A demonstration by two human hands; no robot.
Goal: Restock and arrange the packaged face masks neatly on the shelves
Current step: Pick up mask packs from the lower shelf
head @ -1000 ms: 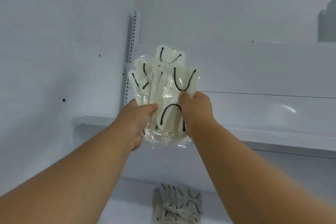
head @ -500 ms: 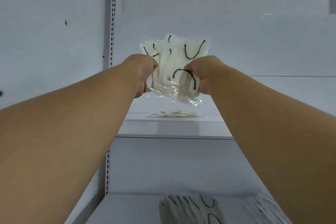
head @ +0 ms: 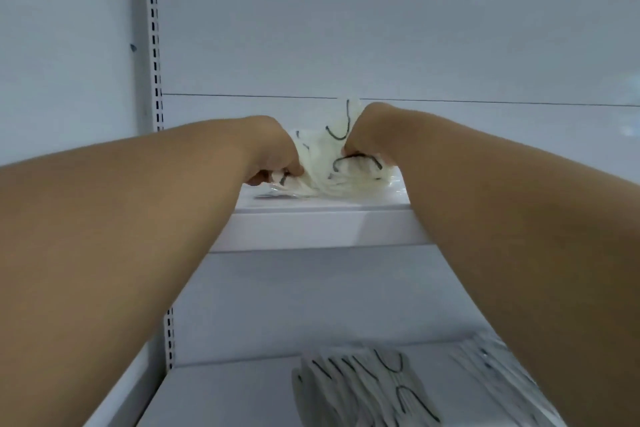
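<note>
**Both hands set a bundle of masks on the upper shelf**

The left hand curls its fingers round the left side of the bundle of packaged face masks; the right hand pinches its right side, knuckles up. Between the hands the clear wrappers fan out, their lower edges touching the upper shelf just behind its front lip. Beyond the hands the shelf runs back to a white back panel, with open room above. Left of the left hand stands a slotted upright. Below the forearms, on the lower shelf, lie a fanned stack of masks and a second, blurred stack. No writing is legible.
</note>
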